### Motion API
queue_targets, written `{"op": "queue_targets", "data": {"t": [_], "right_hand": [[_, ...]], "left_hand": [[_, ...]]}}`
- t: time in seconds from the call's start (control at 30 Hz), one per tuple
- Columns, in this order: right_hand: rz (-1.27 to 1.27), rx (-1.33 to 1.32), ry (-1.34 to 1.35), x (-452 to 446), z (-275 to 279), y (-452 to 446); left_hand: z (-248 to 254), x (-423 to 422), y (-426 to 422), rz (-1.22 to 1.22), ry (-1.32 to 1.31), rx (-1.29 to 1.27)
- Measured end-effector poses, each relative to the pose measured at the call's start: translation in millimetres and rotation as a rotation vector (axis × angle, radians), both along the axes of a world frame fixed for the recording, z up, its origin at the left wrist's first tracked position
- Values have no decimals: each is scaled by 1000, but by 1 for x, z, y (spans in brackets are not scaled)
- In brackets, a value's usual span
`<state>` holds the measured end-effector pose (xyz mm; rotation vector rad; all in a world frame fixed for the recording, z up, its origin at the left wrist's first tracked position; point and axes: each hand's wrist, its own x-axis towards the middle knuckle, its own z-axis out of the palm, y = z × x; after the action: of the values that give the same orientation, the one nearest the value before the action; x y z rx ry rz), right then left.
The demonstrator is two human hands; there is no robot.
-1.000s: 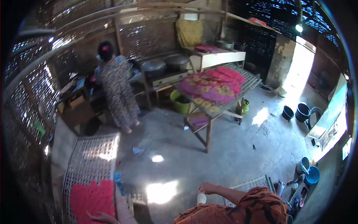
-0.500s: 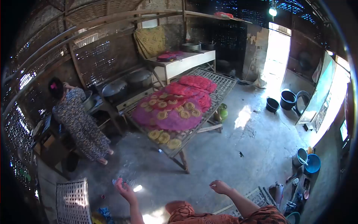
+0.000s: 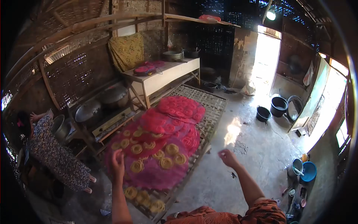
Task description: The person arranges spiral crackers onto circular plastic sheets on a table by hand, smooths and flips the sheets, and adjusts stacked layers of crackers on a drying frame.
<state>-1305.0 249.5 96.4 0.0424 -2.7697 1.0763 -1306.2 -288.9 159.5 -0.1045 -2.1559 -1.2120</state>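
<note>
Right now the yellow noodle rounds (image 3: 166, 162) lie scattered over the purple sheet (image 3: 158, 180), with a few more at the near end of the woven rack (image 3: 208, 100); pink layers (image 3: 175, 112) cover the sheet's far part; the left hand (image 3: 118, 161) is raised in front of the sheet's left side, its fingers half bent and apart from the thumb, with nothing seen between them; the right hand (image 3: 228, 157) hangs past the rack's right edge, over the floor (image 3: 257, 143), its fingers curled and blurred, so I cannot tell whether they grip anything. Beyond the rack stands a white-fronted worktop (image 3: 175, 77) bearing pots and red items; large dark pans (image 3: 88, 112) line the left side, and a co-worker (image 3: 56, 149) in a patterned dress stands near them, narrowing that side; to the right, black buckets (image 3: 263, 113), a grey bucket (image 3: 295, 168) and a blue basin (image 3: 308, 171) sit along the wall; between these and the rack's long right edge a broad strip of floor runs open towards the bright doorway (image 3: 266, 61).
</note>
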Motion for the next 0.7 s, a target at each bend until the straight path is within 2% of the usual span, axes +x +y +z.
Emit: {"op": "queue_targets", "data": {"t": [0.1, 0.2, 0.27, 0.37, 0.43, 0.5, 0.6, 0.67, 0.7], "right_hand": [[-36, 72, 157, -98, 26, 21], [23, -20, 180, -210, 54, 39], [35, -28, 177, -293, 62, 47], [72, -5, 141, -430, 28, 64], [66, 27, 21, -485, 29, 61], [113, 51, 0, -559, -14, 68], [174, 133, -27, -653, -50, 63], [219, 188, -58, -691, -70, 56], [196, 302, -111, -708, -76, 53]], "left_hand": [[27, -87, 52, -131, -22, -202], [3, -191, 95, -198, -90, -155], [-15, -244, 125, -213, -103, -242], [-51, -315, 164, -162, -148, -146], [-63, -354, 184, -99, -195, -113], [-82, -384, 195, -40, -278, -71], [-83, -418, 209, 79, -363, -172], [-102, -440, 206, 149, -366, -202], [-107, -447, 208, 177, -406, -208]]}}
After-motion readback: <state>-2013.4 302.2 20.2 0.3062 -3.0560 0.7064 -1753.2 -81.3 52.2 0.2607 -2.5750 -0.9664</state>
